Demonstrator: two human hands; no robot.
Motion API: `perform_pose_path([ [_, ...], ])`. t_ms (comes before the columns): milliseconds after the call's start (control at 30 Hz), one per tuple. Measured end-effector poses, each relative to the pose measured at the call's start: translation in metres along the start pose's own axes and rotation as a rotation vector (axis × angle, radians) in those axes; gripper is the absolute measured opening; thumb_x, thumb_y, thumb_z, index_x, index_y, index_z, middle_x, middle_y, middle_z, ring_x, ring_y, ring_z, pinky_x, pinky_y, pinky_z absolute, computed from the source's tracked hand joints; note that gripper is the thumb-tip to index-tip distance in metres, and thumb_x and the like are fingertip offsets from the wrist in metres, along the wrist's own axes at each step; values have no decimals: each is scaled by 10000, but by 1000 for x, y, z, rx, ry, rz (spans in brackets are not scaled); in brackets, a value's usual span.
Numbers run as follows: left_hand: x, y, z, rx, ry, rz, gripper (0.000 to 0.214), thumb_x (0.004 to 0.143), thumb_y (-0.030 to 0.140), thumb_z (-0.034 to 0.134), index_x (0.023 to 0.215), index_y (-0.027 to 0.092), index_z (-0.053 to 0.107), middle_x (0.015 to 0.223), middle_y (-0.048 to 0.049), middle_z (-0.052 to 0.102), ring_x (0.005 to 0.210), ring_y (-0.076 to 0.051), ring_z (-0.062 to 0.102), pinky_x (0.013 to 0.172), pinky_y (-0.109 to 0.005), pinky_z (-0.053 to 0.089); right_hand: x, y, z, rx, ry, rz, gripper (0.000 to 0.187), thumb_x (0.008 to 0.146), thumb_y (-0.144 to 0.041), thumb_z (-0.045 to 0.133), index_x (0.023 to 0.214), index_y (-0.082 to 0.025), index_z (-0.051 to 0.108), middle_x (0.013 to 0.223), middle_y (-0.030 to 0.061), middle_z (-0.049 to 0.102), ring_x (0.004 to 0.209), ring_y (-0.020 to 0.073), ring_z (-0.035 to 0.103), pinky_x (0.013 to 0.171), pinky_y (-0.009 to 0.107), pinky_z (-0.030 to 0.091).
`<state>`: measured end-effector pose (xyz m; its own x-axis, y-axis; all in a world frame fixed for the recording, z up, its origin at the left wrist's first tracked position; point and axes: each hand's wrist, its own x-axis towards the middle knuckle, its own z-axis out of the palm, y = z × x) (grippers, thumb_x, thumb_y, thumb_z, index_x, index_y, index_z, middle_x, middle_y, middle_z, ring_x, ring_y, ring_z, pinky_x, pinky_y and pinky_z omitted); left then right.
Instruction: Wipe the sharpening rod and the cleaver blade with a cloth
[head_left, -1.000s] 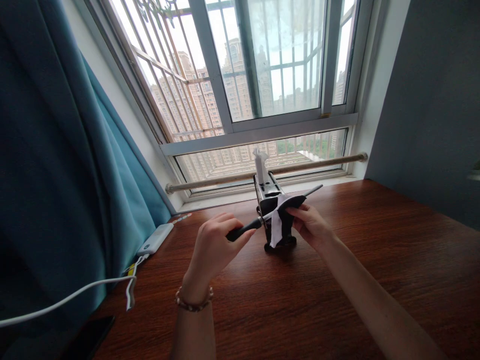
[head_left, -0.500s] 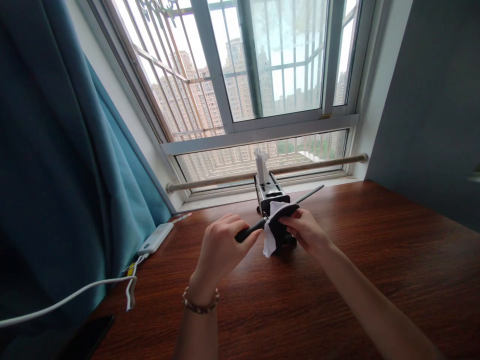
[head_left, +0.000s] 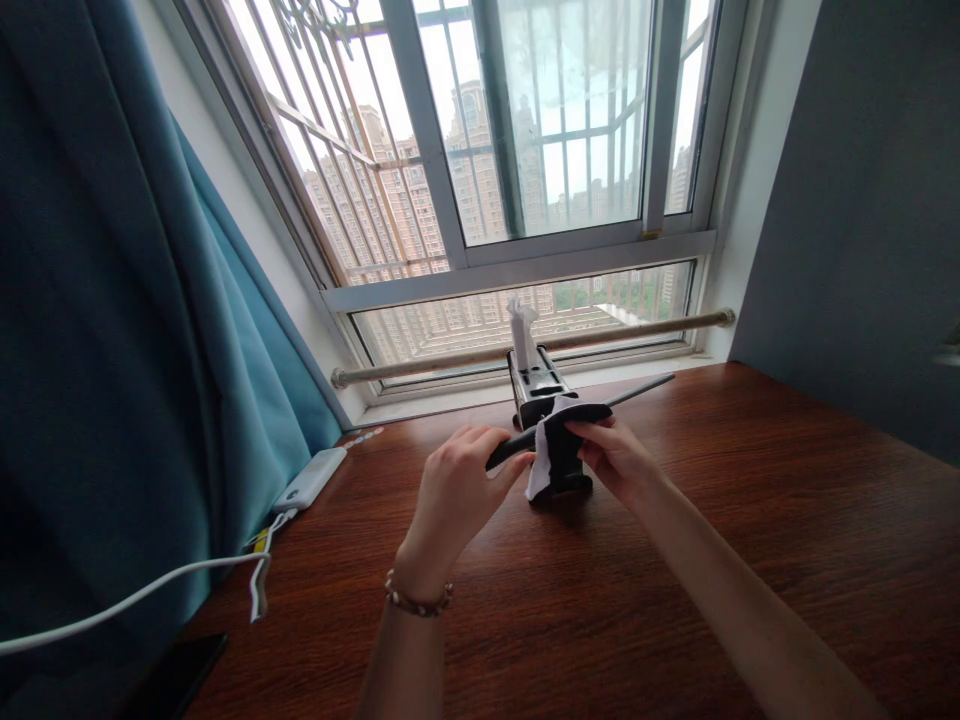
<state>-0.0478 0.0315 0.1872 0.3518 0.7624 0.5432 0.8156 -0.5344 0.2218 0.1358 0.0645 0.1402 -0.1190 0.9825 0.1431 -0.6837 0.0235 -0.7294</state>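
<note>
My left hand point(head_left: 469, 480) is closed around the dark handle end point(head_left: 514, 448) of a long, slim grey rod point(head_left: 643, 387), which points to the upper right. My right hand point(head_left: 611, 455) pinches a black curved piece point(head_left: 577, 412) wrapped over the rod's middle; I cannot make out its kind. White tissue-like material point(head_left: 538, 475) hangs from under the black piece, between the hands. Just behind stands a black and silvery box-like holder point(head_left: 544, 380) with a white tissue point(head_left: 523, 335) sticking up from its top. The hands partly hide the holder's front.
The brown wooden table point(head_left: 540, 620) runs up to the barred window. On the left are a white power strip point(head_left: 311, 478), a white cable point(head_left: 150, 598), a dark flat object point(head_left: 180, 675) and a blue curtain point(head_left: 247, 350). A pale rail point(head_left: 630, 328) crosses the window.
My left hand has shifted right and slightly up, closer to the right hand. The rod has moved right with it and tilts less; its tip reaches farther right.
</note>
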Motion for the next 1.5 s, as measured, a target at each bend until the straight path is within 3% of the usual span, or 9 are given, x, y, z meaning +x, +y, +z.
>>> perform_pose_path([
  [200, 1, -5, 4, 15, -87, -60, 401, 917, 388, 270, 686, 175, 519, 730, -20, 582, 708, -155, 517, 615, -257, 330, 1, -2, 0, -15, 32, -6, 238, 542, -121, 763, 770, -134, 694, 773, 19, 691, 721, 123, 633, 688, 184, 498],
  [567, 0, -9, 6, -105, 7, -36, 132, 789, 308, 572, 814, 182, 544, 782, 9, 578, 708, -129, 515, 633, -232, 359, 0, 3, -1, -27, 47, 15, 217, 520, -137, 779, 717, -138, 688, 730, 10, 680, 690, 121, 629, 651, 187, 504],
  [867, -3, 1, 6, -74, 18, -18, 173, 844, 337, 482, 789, 183, 537, 770, 2, 573, 722, -140, 513, 654, -243, 357, -2, 10, 1, -26, -19, 68, 233, 569, -169, 772, 780, -115, 689, 770, 49, 688, 691, 144, 644, 683, 228, 515],
  [1100, -2, -3, 1, -79, -97, -51, 294, 887, 388, 375, 748, 173, 519, 701, -5, 579, 648, -137, 514, 608, -241, 335, -5, 9, 4, -71, -62, 75, 358, 556, -196, 782, 893, -129, 680, 869, 72, 685, 807, 210, 642, 758, 304, 496],
  [1300, -2, -6, 0, -61, -246, -43, 388, 908, 391, 296, 683, 170, 522, 701, -30, 596, 649, -151, 530, 597, -241, 329, -6, 8, 5, -169, -38, 54, 307, 540, -211, 791, 811, -113, 686, 771, 62, 679, 750, 207, 635, 755, 317, 484],
  [1400, -2, -8, -1, -89, -267, -8, 371, 903, 383, 317, 703, 168, 543, 706, -30, 600, 654, -150, 530, 611, -241, 337, -6, 10, 4, -192, -26, 49, 317, 530, -220, 796, 806, -114, 680, 767, 59, 672, 747, 200, 627, 754, 317, 480],
  [1500, -3, -10, -2, -71, -202, 2, 238, 855, 357, 443, 744, 176, 552, 718, -14, 595, 674, -152, 524, 615, -242, 342, -7, 12, 5, -137, -49, 89, 332, 533, -206, 790, 831, -126, 667, 809, 54, 668, 778, 195, 622, 756, 313, 484],
])
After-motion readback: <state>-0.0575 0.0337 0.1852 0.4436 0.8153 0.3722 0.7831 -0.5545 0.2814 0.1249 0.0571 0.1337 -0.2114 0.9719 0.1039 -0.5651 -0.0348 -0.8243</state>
